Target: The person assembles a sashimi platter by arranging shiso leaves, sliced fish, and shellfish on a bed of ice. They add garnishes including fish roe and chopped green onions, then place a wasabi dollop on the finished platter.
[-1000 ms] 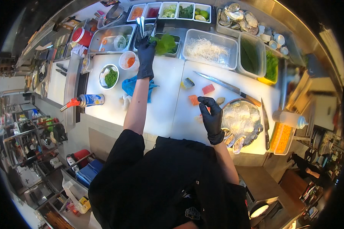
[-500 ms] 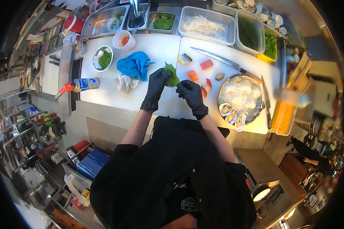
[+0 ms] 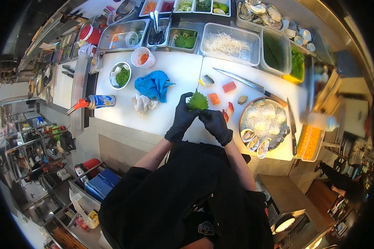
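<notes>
A green, saw-edged shiso leaf (image 3: 198, 101) is held up between my two black-gloved hands, above the white cutting board (image 3: 116, 112). My left hand (image 3: 182, 117) grips its left side, fingers closed. My right hand (image 3: 215, 124) pinches its lower end, near the stem. Beyond lie a silver-skinned fish piece (image 3: 206, 80), a pink fish block (image 3: 229, 86), an orange fish piece (image 3: 214, 98), red-and-white seafood pieces (image 3: 230, 108) and a small greyish piece (image 3: 242, 99). At right stands a round plate (image 3: 241, 118) with opened oysters (image 3: 263, 147) and white shreds.
A long knife (image 3: 241, 81) lies behind the fish, and another knife (image 3: 293, 128) right of the plate. On the left are a blue cloth (image 3: 153, 84), a white cloth (image 3: 143, 103), a bowl of chopped greens (image 3: 121, 77) and a torch canister (image 3: 100, 101). Food tubs (image 3: 230, 43) line the back.
The leaf has turned from slanting to standing upright, its broad face showing. My hands have drawn a little closer together around it. The whole view has shifted downward.
</notes>
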Demonstrator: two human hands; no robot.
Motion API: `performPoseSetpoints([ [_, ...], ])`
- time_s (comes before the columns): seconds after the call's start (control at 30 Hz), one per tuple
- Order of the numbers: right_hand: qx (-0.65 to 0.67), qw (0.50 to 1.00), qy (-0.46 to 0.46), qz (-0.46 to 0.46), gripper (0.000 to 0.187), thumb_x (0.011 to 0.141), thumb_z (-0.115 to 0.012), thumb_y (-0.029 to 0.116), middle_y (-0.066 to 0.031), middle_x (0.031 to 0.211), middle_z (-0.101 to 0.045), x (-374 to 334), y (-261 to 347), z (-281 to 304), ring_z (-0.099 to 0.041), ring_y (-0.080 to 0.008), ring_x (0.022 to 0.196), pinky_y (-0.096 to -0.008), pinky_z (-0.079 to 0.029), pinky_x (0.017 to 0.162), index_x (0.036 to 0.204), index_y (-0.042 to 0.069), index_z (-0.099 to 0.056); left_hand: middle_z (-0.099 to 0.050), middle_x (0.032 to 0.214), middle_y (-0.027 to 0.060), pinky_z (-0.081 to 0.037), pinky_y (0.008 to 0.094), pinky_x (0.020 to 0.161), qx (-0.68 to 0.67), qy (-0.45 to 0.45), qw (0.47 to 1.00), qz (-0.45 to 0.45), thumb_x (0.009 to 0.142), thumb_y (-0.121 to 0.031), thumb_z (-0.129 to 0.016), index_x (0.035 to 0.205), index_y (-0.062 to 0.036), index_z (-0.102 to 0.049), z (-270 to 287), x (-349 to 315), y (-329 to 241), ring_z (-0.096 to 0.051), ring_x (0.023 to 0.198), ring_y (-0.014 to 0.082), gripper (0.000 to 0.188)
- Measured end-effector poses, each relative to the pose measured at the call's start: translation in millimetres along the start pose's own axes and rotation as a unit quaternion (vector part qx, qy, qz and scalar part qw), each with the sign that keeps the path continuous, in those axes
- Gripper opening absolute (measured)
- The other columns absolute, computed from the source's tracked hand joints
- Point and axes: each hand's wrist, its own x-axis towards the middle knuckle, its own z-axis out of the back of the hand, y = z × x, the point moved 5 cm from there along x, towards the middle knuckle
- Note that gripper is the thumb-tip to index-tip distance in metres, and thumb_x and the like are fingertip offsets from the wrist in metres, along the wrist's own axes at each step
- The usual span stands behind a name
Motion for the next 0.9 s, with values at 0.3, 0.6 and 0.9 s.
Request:
performPoseSetpoints([
  [0.3,0.000,0.997,-0.047,-0.055,0.012,0.094,-0.069,0.014,-0.0229,0.084,-0.069,8.8,-1.9,-4.4,-0.070,-0.0394,0.077,-0.0423,-0.050,0.063,0.096,0.002,-0.069,-0.063,0.132,0.0111,-0.057,0.0373,0.098,-0.106,-0.009,0.994,0.010,0.079,0.005,-0.084,0.140,-0.0056,-0.047,6.7,12.5,6.2,-0.063,0.120,0.0216,0.072],
  [0.6,0.030,1.000,0.006,-0.007,0.013,0.094,-0.071,0.009,-0.0135,0.081,-0.075,18.7,-21.2,-2.6,-0.070,-0.0154,0.075,-0.0328,-0.051,0.067,0.098,-0.002,-0.074,-0.061,0.132,0.0106,-0.055,0.0369,0.101,-0.101,-0.046,0.993,0.035,0.082,0.000,-0.084,0.138,-0.0064,-0.045,-4.0,4.4,24.2,-0.061,0.123,0.0207,0.068],
  [0.9,0.282,0.955,-0.084,-0.034,0.016,0.104,-0.059,0.011,0.0022,0.075,-0.058,51.9,84.4,28.0,-0.049,-0.0053,0.066,-0.0231,-0.039,0.061,0.108,0.000,-0.071,-0.061,0.136,0.0165,-0.054,0.0430,0.098,0.060,-0.043,0.993,0.096,0.084,-0.013,-0.082,0.147,-0.0046,-0.037,22.1,3.2,24.4,-0.064,0.119,0.0297,0.078],
])
